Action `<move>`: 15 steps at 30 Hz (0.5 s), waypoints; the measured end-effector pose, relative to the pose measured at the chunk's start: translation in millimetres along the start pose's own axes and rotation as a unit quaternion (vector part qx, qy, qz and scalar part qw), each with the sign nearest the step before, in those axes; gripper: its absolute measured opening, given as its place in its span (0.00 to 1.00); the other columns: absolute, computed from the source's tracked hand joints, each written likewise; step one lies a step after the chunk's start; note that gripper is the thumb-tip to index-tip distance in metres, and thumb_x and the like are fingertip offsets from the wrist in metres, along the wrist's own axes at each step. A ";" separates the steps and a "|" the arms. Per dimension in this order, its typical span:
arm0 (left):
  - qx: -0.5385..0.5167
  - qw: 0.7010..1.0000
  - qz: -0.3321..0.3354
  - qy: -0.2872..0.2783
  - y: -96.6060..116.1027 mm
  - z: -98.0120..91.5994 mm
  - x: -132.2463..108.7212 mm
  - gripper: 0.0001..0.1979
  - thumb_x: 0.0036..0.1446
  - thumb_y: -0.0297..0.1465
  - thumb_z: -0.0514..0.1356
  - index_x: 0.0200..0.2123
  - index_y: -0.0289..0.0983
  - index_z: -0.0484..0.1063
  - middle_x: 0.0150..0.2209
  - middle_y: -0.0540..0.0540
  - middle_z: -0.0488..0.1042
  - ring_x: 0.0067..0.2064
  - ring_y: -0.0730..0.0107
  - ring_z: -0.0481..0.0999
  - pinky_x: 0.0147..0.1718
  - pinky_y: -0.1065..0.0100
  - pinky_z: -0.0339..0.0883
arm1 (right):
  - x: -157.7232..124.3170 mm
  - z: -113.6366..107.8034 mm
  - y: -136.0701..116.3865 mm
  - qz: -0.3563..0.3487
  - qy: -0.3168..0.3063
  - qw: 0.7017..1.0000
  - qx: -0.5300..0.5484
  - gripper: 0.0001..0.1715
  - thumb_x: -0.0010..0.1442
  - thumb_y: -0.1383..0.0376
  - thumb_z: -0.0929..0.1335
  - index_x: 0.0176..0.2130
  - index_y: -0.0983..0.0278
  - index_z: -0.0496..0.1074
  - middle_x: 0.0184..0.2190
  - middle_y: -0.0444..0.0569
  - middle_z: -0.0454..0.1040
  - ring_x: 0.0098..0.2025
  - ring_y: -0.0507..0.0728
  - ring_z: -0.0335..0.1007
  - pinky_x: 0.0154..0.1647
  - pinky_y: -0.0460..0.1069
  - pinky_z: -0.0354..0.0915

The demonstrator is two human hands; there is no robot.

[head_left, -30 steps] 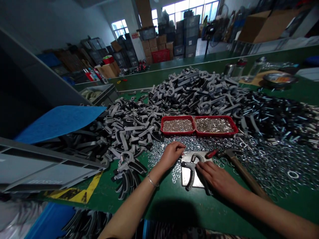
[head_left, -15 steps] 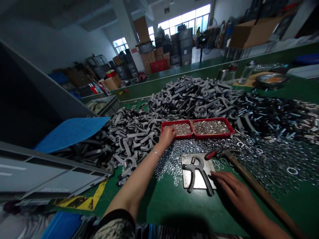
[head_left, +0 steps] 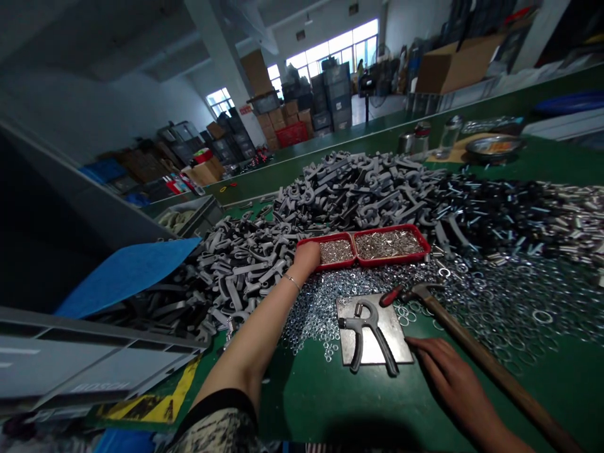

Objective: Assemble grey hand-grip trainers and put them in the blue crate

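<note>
My left hand (head_left: 307, 256) reaches into the left end of a red tray (head_left: 337, 266) filled with small shiny metal pieces. Its fingers point down and are hidden behind the back of the hand. On the green tabletop my right hand (head_left: 446, 365) rests with fingers stretched out, the fingertips by the right edge of a square metal plate (head_left: 346, 346). A grey hand gripper (head_left: 370, 324) with a coil spring and dark-padded handles lies on that plate. A red-handled tool (head_left: 391, 296) touches the plate's upper right corner, beside a wooden-handled hammer (head_left: 472, 343).
Behind the trays rises a heap of grey handle parts (head_left: 349, 189). A second red tray (head_left: 391, 260) holds metal pins. Loose metal rings (head_left: 500, 308) spread across the right side. A grey crate (head_left: 104, 352) stands at left, and glass jars (head_left: 448, 138) stand farther back.
My left hand has sunk deeper into the left tray, its fingers now out of sight. The whole view has shifted slightly. My right hand remains beside the plate, its fingertips slightly lower along the edge.
</note>
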State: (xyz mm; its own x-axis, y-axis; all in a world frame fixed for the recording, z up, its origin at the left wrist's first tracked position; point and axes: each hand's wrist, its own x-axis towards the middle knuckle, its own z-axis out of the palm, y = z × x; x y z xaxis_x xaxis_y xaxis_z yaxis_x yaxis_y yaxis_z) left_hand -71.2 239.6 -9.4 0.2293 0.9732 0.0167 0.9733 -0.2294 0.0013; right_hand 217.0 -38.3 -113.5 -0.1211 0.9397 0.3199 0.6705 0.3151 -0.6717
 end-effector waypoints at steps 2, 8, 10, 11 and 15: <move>0.010 1.000 0.009 0.010 0.7 0.9 1.1 0.12 0.62 0.23 0.55 0.43 0.27 0.78 0.46 0.28 0.77 0.49 0.53 0.79 0.49 0.60 0.70 | 0.2 -1.0 -1.2 0.000 -0.003 1.000 -0.002 0.15 0.71 0.61 0.61 0.52 0.56 0.73 0.45 0.51 0.78 0.47 0.62 0.75 0.49 0.59 0.72; -0.002 1.000 0.000 0.023 -2.0 11.6 -8.1 0.13 0.63 0.24 0.54 0.44 0.29 0.77 0.45 0.32 0.77 0.47 0.57 0.78 0.48 0.63 0.70 | 1.2 -1.4 -2.5 0.008 -0.001 1.000 -0.009 0.15 0.71 0.60 0.61 0.51 0.56 0.73 0.44 0.51 0.77 0.47 0.63 0.75 0.48 0.60 0.72; -0.012 0.999 -0.014 0.043 -4.5 12.3 -8.6 0.13 0.64 0.25 0.53 0.44 0.31 0.77 0.46 0.32 0.76 0.50 0.57 0.77 0.50 0.62 0.68 | 2.1 -0.5 -2.2 0.007 -0.003 1.000 -0.011 0.15 0.71 0.60 0.61 0.51 0.56 0.73 0.44 0.51 0.77 0.47 0.63 0.75 0.48 0.60 0.72; -0.020 0.998 -0.022 0.052 -5.7 11.5 -8.3 0.13 0.65 0.26 0.53 0.43 0.32 0.77 0.47 0.33 0.76 0.51 0.57 0.76 0.51 0.62 0.68 | 2.5 -0.1 -2.1 0.008 -0.004 1.000 -0.012 0.15 0.71 0.60 0.61 0.51 0.56 0.73 0.44 0.51 0.77 0.47 0.63 0.75 0.48 0.60 0.72; -0.073 0.993 -0.043 0.084 -3.2 0.2 -10.6 0.12 0.66 0.28 0.53 0.42 0.35 0.77 0.44 0.36 0.78 0.48 0.59 0.77 0.48 0.64 0.68 | 2.6 0.1 -2.4 0.014 -0.013 1.000 -0.016 0.15 0.71 0.60 0.61 0.51 0.57 0.73 0.44 0.51 0.77 0.47 0.63 0.74 0.48 0.59 0.71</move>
State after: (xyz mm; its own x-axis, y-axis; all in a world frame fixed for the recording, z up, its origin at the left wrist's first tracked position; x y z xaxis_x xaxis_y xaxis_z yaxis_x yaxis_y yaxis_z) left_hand -76.8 230.0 -9.8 0.1296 0.9757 0.1769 0.9753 -0.1576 0.1548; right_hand 215.0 -36.6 -111.1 -0.1208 0.9515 0.2831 0.6965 0.2845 -0.6588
